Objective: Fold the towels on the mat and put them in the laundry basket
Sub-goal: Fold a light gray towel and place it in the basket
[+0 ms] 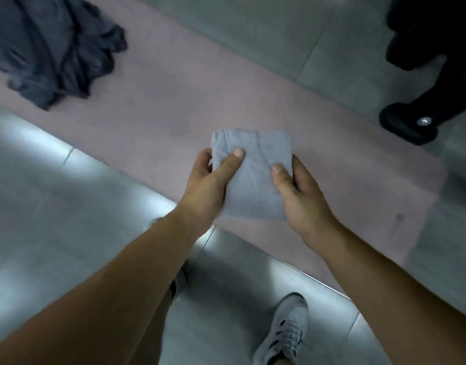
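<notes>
Holding: both hands are gripping one small folded grey towel (253, 180), one hand on each side.
Left hand: the left hand (211, 177) is pinching the towel's left edge, with its thumb (236, 156) lying on top and its fingers curling underneath.
Right hand: the right hand (303, 196) is pinching the right edge the same way.
Hands together or apart: they are sitting apart, with the towel between them.
Where the towel is: it is being held up over the pink mat (174, 101).
Dark pile: a dark pile (52, 46) of bunched-up grey cloth is lying on the mat's far left part, well apart from the hands.
Floor: shiny grey tiles (55, 193) are showing on both sides of the mat.
Shoe: a grey shoe (284, 330) is standing on the tiles.
Top right: a black wheel (408, 125) is sitting on the tiles.
</notes>
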Demonstrator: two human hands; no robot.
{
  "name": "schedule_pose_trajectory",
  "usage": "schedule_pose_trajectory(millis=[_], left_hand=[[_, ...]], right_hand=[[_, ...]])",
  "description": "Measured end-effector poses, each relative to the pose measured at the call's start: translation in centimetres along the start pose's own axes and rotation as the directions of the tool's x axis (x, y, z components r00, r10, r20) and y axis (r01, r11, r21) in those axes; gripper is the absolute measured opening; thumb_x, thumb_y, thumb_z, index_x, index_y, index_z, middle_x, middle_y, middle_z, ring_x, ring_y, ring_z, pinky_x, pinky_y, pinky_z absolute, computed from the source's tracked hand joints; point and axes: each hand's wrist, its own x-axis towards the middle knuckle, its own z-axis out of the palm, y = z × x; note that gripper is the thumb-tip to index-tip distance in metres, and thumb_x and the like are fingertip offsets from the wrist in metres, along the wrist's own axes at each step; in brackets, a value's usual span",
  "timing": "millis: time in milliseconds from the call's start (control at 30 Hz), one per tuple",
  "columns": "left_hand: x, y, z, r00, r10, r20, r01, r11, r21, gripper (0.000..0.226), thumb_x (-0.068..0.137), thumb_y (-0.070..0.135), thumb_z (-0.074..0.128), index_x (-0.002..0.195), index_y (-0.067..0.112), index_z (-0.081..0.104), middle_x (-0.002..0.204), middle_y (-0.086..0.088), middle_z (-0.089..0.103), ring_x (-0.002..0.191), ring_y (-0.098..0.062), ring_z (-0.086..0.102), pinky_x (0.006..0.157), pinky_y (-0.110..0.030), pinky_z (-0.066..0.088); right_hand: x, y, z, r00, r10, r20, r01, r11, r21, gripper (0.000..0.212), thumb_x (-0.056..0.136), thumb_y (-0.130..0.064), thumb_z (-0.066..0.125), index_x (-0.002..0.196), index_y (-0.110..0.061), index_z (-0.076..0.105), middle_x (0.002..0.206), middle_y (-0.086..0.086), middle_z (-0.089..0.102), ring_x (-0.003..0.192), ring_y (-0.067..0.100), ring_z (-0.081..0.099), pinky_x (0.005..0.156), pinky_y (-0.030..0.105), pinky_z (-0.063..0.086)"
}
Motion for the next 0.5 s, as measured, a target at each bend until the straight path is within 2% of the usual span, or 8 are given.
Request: schedule_pose_trajectory(millis=[133,267,367,500], left_hand=[[-7.1,7.4,-6.0,0.992,0.021,-0.127,-0.033,0.995,-0.093,0.049,0.088,0.033,0.074,0.128,0.01,0.057,0.117,-0.01,0.072,0.103,-0.025,0.072,0.088,-0.045,0.059],[-10.8,14.4,-14.1,0.991,0.042,-0.124,-0.059,0.988,-0.139,0.049,0.089,0.038,0.072,0.131,0.015,0.058,0.12,-0.005,0.072,0.109,-0.024,0.07,0.094,-0.043,0.056],[-12.2,19.3,-20.8,0.993,0.031,-0.117,-0.048,0.987,-0.151,0.045,0.091,0.038,0.068,0.129,0.015,0.061,0.118,-0.004,0.073,0.109,-0.021,0.07,0.094,-0.039,0.055],[-13.4,25.3,-29.9,0.984,0.005,-0.176,-0.04,0.979,-0.199,0.045,0.091,0.041,0.068,0.13,0.022,0.058,0.117,0.002,0.073,0.106,-0.017,0.071,0.096,-0.04,0.055]], right_hand=[[-3.2,-8.3,6.7,0.991,-0.049,0.121,0.059,0.995,-0.082,0.031,0.104,-0.027,0.048,0.134,-0.022,0.054,0.116,-0.011,0.068,0.097,-0.007,0.064,0.073,0.007,0.046],[-4.7,-15.4,14.8,0.977,-0.09,0.192,0.123,0.978,-0.171,0.035,0.103,-0.035,0.049,0.138,-0.028,0.049,0.118,-0.013,0.065,0.099,-0.005,0.064,0.072,0.009,0.049],[-4.8,-20.0,21.8,0.971,-0.087,0.222,0.131,0.973,-0.19,0.031,0.102,-0.033,0.051,0.133,-0.032,0.05,0.115,-0.015,0.065,0.095,-0.005,0.065,0.069,0.011,0.051],[-4.5,-25.3,31.9,0.963,-0.059,0.264,0.116,0.972,-0.206,0.031,0.1,-0.034,0.054,0.131,-0.035,0.049,0.114,-0.014,0.066,0.094,-0.001,0.067,0.074,0.021,0.056]])
